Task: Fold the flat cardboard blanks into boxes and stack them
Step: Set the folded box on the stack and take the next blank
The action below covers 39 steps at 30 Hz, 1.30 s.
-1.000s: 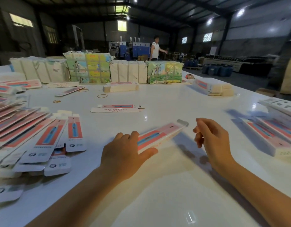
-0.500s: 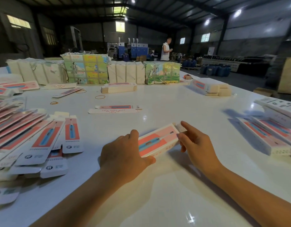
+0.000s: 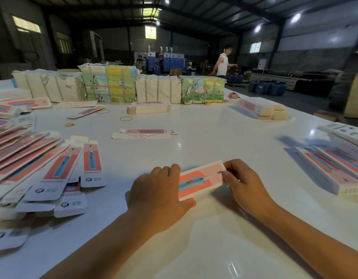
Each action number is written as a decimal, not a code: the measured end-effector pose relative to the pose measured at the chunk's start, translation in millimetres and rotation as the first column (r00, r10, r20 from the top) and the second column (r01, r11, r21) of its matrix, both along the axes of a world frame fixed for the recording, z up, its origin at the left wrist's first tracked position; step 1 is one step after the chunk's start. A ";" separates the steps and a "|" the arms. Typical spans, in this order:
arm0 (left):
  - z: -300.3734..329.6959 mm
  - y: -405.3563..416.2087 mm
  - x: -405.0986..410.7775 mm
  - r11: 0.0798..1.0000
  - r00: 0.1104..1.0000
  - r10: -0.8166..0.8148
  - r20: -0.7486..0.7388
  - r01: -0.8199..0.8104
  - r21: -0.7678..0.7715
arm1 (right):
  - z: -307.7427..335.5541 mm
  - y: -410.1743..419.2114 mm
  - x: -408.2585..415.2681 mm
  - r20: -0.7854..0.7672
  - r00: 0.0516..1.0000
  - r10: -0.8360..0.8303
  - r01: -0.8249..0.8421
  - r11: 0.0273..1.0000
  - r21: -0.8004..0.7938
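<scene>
Box (image 3: 201,179): 1, pink and white with a blue toothbrush print, held low over the near middle of the white table (image 3: 214,141). Near end hidden under the left hand (image 3: 160,196); far end covered by the right hand (image 3: 244,183), so the end flap cannot be made out.

Left hand: fingers curled over the top edge, thumb beneath, gripping the box. Right hand: fingers bent round the far end, pinching it.

Flat blanks (image 3: 59,170): fanned pile at left, overlapping and cut off by the frame edge; count not legible. 1 single flat blank (image 3: 144,133) lies apart at table centre.

Folded boxes (image 3: 333,172): row at right, about 3 distinguishable, rest cut off.

Rubber bands (image 3: 126,118): 3 visible, loose, far left-centre.

Wrapped bundles (image 3: 109,83): row of 4 along the far edge, 2 printed, 2 plain.

Room: dim warehouse, metal roof, ceiling lamps. 1 person (image 3: 222,62) standing beyond the table, blurred. Blue machines (image 3: 166,59) behind, detail indistinct.
</scene>
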<state>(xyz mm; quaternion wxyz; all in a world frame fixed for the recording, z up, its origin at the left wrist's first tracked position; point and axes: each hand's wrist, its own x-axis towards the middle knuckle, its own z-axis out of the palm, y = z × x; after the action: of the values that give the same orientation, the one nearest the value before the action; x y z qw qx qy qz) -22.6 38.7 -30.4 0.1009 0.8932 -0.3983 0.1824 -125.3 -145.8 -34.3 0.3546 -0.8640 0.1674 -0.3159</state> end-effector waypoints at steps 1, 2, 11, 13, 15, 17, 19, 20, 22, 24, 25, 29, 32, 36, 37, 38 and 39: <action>0.0 0.9 0.7 1.000 1.000 -0.002 -0.004 0.002 0.002 | 0.8 -1.1 -0.6 -0.008 1.000 0.023 -0.023 1.000 0.019; 0.1 1.4 0.8 1.000 1.000 -0.001 -0.009 0.001 0.002 | 1.2 -2.1 -1.3 -0.016 0.999 0.044 -0.043 0.999 0.025; 1.1 -1.5 -6.9 0.994 0.984 0.008 -0.176 -0.027 -0.103 | 7.1 -10.4 2.4 0.165 0.986 0.008 -0.090 0.865 0.494; -0.3 -3.1 -11.3 0.995 0.985 -0.025 -0.169 0.008 -0.102 | 7.2 -13.8 3.5 0.270 0.947 0.176 -0.322 0.527 0.786; -1.8 -5.5 -14.0 0.995 0.988 -0.050 -0.148 0.036 -0.095 | 2.0 -11.7 2.5 0.218 0.956 0.196 -0.293 0.688 0.664; -3.8 -7.2 -14.4 0.994 0.987 -0.063 -0.146 0.049 -0.095 | -4.1 -5.0 1.3 0.147 0.978 0.148 -0.181 0.952 0.247; -4.4 -6.4 -14.2 0.995 0.990 -0.062 -0.127 0.052 -0.081 | -5.4 2.7 0.3 0.132 0.983 0.129 -0.129 0.992 -0.009; -4.4 -5.3 -14.1 0.996 0.992 -0.059 -0.112 0.051 -0.069 | -5.9 4.1 0.2 0.144 0.979 0.144 -0.144 0.989 -0.012; -4.1 -3.7 -13.3 0.997 0.997 -0.052 -0.064 0.048 -0.057 | -3.7 3.7 0.6 0.226 0.960 0.167 -0.207 0.964 0.166; -3.7 -3.0 -12.3 0.997 0.998 -0.054 0.016 0.055 -0.051 | 1.0 -1.8 3.0 0.301 0.938 0.170 -0.288 0.867 0.407; -3.6 -2.9 -11.9 0.997 0.997 -0.057 0.045 0.059 -0.047 | 4.1 -2.2 3.3 0.316 0.936 0.156 -0.304 0.810 0.502; -5.6 -2.5 -10.6 0.997 0.996 -0.058 0.074 0.062 -0.053 | 4.9 -9.1 5.0 0.318 0.942 0.108 -0.300 0.697 0.651; -6.4 -2.4 -10.4 0.996 0.995 -0.065 0.075 0.069 -0.049 | 5.0 -10.7 4.2 0.330 0.940 0.089 -0.297 0.687 0.663; -5.5 -2.8 -11.1 0.996 0.993 -0.072 0.098 0.077 -0.048 | 5.4 -8.1 2.6 0.322 0.944 0.070 -0.248 0.794 0.555; -5.2 -3.1 -11.3 0.996 0.992 -0.071 0.100 0.076 -0.049 | 6.1 -5.5 1.0 0.317 0.945 0.083 -0.245 0.821 0.516; -4.9 -3.2 -11.6 0.996 0.993 -0.070 0.096 0.075 -0.051 | 6.5 -3.0 -0.9 0.305 0.947 0.098 -0.236 0.858 0.457; -4.9 -3.2 -11.8 0.996 0.994 -0.070 0.089 0.075 -0.052 | 7.0 -0.5 -3.1 0.281 0.952 0.118 -0.221 0.903 0.369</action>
<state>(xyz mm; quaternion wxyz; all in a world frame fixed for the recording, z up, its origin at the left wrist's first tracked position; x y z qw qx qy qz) -34.4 35.5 -35.3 0.1148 0.8662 -0.4293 0.2283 -128.4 -146.4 -27.3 0.5667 -0.7384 0.1052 -0.3500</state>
